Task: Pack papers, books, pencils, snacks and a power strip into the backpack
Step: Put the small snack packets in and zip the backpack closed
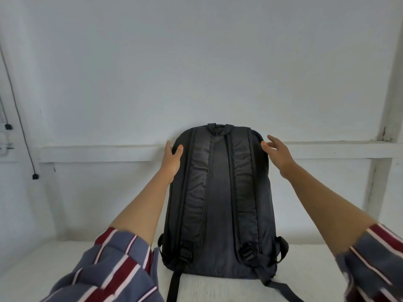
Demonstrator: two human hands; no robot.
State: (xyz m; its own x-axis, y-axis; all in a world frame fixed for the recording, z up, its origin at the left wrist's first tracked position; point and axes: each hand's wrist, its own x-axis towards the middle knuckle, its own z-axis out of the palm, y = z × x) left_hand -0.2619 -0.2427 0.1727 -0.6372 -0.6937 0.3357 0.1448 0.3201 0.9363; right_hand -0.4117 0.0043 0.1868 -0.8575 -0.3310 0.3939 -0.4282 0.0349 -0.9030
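A black backpack (220,192) stands upright on a white surface, leaning against the wall, its back panel and two shoulder straps facing me. My left hand (172,160) grips its upper left edge, thumb on the front and fingers behind. My right hand (278,152) is at the upper right corner, thumb touching the fabric and fingers spread loosely, apart from the bag. No papers, books, pencils, snacks or power strip are in view.
The white table (305,269) runs along a white wall with a horizontal ledge (327,149). A black cable (21,127) hangs down the wall at far left. A white post (388,105) rises at right. Loose strap ends (173,286) trail toward me.
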